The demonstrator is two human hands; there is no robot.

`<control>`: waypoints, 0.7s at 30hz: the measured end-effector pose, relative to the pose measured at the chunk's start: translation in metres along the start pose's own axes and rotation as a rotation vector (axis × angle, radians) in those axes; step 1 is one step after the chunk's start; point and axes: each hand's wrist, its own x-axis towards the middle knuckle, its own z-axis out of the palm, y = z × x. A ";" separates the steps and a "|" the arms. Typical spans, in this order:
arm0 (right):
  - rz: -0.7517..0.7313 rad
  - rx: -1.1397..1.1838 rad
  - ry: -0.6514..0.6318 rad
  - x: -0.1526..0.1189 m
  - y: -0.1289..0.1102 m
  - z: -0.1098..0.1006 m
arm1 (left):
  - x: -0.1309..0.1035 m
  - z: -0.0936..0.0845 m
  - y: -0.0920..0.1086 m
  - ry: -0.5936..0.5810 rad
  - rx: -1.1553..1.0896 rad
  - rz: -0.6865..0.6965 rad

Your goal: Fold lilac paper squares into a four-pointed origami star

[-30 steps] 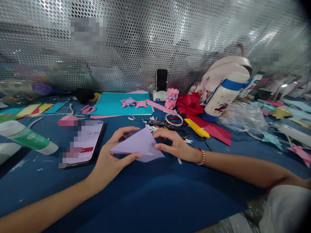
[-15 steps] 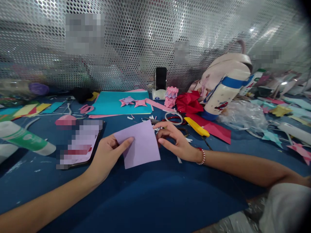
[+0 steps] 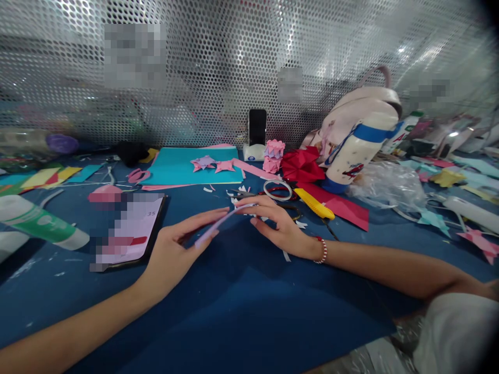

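A sheet of lilac paper [image 3: 218, 222] is raised above the blue table, seen nearly edge-on and bowed. My left hand [image 3: 177, 246] pinches its left part, fingers behind and thumb in front. At the paper's right end is my right hand [image 3: 280, 228], wearing a beaded bracelet [image 3: 323, 250]. Its forefinger lies along that end, and its thumb is apart from the sheet. White paper scraps and dark scissors [image 3: 244, 195] lie just behind the paper.
A phone [image 3: 132, 228] and a glue tube [image 3: 42, 222] lie at left. Folded paper stars [image 3: 203, 163] rest on turquoise sheets [image 3: 175, 161]. A yellow cutter [image 3: 315, 203], red paper [image 3: 351, 210], a white-blue bottle [image 3: 356, 153] and a backpack [image 3: 362, 101] are at right.
The lilac paper has turned from facing me to nearly edge-on and now bows. My left fingers have stretched out behind it, while my right fingers have come onto its right end.
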 end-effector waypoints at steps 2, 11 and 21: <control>-0.017 -0.026 0.034 -0.001 0.002 -0.001 | -0.001 -0.004 0.000 -0.063 0.074 0.169; -0.592 -0.432 0.017 -0.007 -0.028 -0.004 | -0.014 0.010 -0.008 -0.168 0.374 0.731; -0.623 -0.226 -0.185 -0.012 -0.047 -0.016 | -0.034 0.014 0.033 -0.297 0.509 0.840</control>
